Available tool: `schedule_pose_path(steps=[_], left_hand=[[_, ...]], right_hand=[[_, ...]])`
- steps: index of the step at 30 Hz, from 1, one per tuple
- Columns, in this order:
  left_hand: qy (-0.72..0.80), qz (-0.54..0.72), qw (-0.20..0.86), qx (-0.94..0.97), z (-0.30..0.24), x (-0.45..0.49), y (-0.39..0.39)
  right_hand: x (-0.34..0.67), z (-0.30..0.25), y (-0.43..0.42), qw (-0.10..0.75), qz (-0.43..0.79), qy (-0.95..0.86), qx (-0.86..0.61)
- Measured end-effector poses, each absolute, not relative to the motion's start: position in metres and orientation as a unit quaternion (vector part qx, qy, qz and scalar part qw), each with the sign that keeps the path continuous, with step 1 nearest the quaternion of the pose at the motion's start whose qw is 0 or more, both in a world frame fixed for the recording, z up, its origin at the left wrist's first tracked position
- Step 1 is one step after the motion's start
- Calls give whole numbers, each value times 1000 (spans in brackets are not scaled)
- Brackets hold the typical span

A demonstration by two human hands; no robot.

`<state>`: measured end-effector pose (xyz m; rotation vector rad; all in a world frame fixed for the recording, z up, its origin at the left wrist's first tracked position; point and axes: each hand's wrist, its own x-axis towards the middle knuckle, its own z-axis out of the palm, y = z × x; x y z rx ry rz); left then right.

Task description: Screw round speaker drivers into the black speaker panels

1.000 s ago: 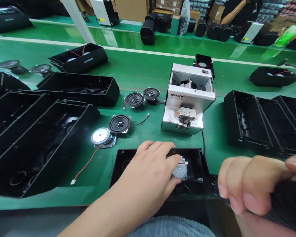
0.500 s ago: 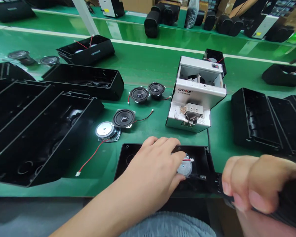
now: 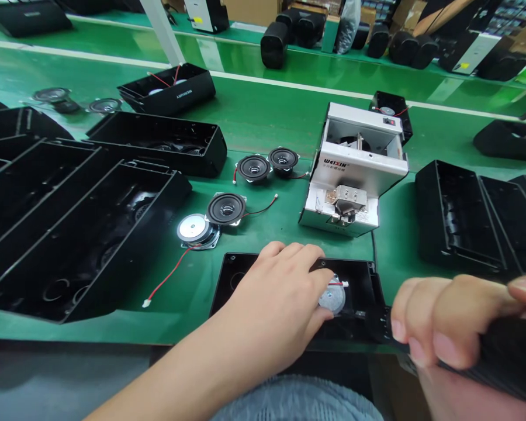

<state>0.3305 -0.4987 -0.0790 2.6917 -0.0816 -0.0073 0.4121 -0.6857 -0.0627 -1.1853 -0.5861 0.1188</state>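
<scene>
A black speaker housing (image 3: pixel 355 272) lies open side up near the table's front edge. Inside it sits a round speaker driver (image 3: pixel 334 299), magnet up, with a red wire and white plug across it. My left hand (image 3: pixel 284 292) is closed over the driver, thumb and forefinger at its sides, other fingers reaching the housing's far wall. At the lower right my right hand (image 3: pixel 447 321) wraps around a black electric screwdriver (image 3: pixel 508 356), whose nose points left over the housing's right end. Whether its bit touches a screw I cannot tell.
A white WEIXIN screw feeder (image 3: pixel 355 164) stands behind the housing. Several loose drivers, among them one magnet up (image 3: pixel 195 229), lie left of it with wires trailing. Open black housings (image 3: pixel 144 234) crowd the left; others (image 3: pixel 460 216) stand at right.
The whole view has shifted slightly, moving the scene a little to the right. Both hands keep their hold; the screwdriver and right hand have barely moved relative to the housing.
</scene>
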Motion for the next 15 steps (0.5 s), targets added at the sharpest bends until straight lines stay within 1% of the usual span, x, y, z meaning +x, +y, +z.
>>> schedule_pose_path(steps=[3, 6, 8, 11, 15], left_hand=[[-30, -3, 217, 976, -80, 329, -500], [-32, 4, 214, 976, -80, 328, -503], [-31, 11, 213, 976, -81, 326, -504], [-31, 18, 213, 976, -80, 324, -505], [-31, 12, 217, 976, -79, 324, -506]], right_hand=[[411, -62, -690, 769, 63, -312, -554], [415, -58, -697, 705, 126, -377, -587], [419, -55, -700, 675, 151, -379, -614], [423, -57, -704, 663, 157, -371, -631], [414, -73, -715, 671, 150, -378, -620]])
